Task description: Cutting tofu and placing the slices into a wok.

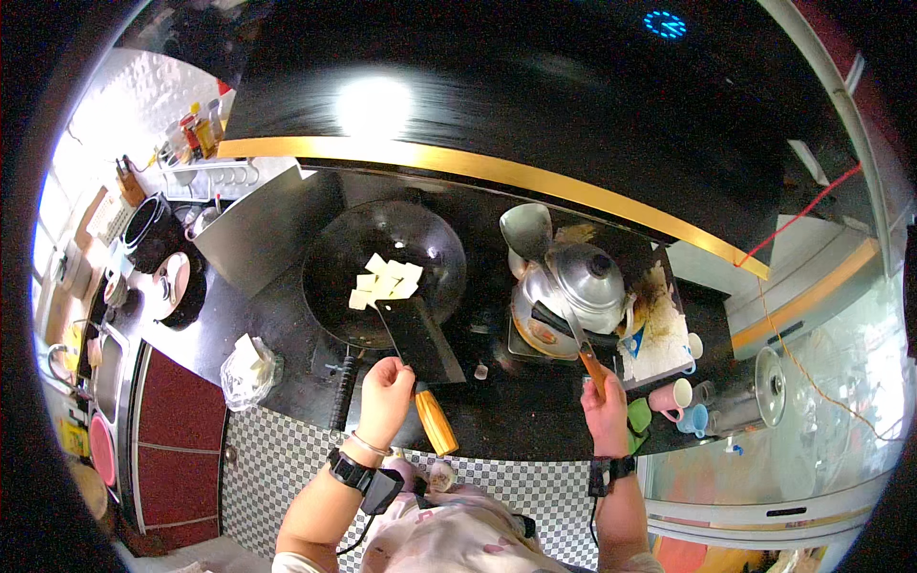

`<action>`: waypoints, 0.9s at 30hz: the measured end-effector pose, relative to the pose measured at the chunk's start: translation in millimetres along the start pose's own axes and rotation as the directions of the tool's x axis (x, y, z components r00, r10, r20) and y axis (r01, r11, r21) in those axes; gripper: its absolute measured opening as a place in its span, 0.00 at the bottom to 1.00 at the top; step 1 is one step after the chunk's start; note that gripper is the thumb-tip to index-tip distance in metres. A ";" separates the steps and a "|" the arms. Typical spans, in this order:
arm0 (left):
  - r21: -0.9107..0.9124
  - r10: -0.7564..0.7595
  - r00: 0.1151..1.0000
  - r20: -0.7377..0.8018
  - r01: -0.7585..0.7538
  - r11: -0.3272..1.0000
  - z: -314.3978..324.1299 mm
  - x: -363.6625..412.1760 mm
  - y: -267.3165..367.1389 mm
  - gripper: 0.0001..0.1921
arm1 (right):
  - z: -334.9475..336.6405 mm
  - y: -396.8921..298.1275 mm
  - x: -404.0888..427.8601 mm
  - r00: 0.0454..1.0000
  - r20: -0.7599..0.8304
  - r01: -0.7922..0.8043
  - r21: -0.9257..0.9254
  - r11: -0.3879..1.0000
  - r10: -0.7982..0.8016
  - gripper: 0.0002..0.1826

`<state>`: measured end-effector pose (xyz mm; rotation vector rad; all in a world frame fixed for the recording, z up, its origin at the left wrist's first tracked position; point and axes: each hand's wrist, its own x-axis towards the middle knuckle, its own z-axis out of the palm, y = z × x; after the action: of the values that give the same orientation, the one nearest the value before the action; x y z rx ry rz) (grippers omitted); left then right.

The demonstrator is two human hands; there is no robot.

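My left hand [387, 394] is closed at the near left edge of a dark-bladed cleaver [424, 340], by its neck. The cleaver's yellow wooden handle sticks out below the hand towards me. The blade's far end reaches over the near rim of a black wok [437, 229]. Several pale slices that look like tofu [387, 279] lie in a heap in the wok, beside the blade tip. My right hand [603, 408] grips the wooden handle of a metal wok spatula [526, 230]. Its broad head is raised beside an aluminium kettle [591, 276].
The wok's black handle [344, 390] points towards me. A clear plastic bag [251, 372] lies on the left counter, with a sink [111, 369] beyond. At right are a stained white sheet [655, 336] and a pink mug [670, 397]. A gold-edged hood [494, 172] overhangs the stove.
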<state>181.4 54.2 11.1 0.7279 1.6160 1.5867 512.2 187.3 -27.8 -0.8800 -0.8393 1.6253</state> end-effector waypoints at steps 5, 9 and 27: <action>0.004 -0.032 0.999 0.014 0.032 0.999 18.0 -6.6 9.7 0.06 | 2.3 11.3 -0.2 0.999 -0.048 0.014 0.149 0.989 -0.007 0.18; 0.038 -0.007 0.999 0.043 0.006 0.999 19.4 -8.9 9.0 0.08 | 0.1 18.5 6.9 0.999 -0.021 0.030 0.164 0.986 -0.027 0.17; 0.014 -0.006 1.000 0.019 0.005 1.000 8.0 -22.9 6.1 0.08 | 15.4 17.2 3.9 1.000 0.029 0.010 0.041 0.999 -0.011 0.16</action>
<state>200.2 40.4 20.3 0.7434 1.6151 1.5614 490.2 186.4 -35.8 -0.8233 -0.8267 1.6445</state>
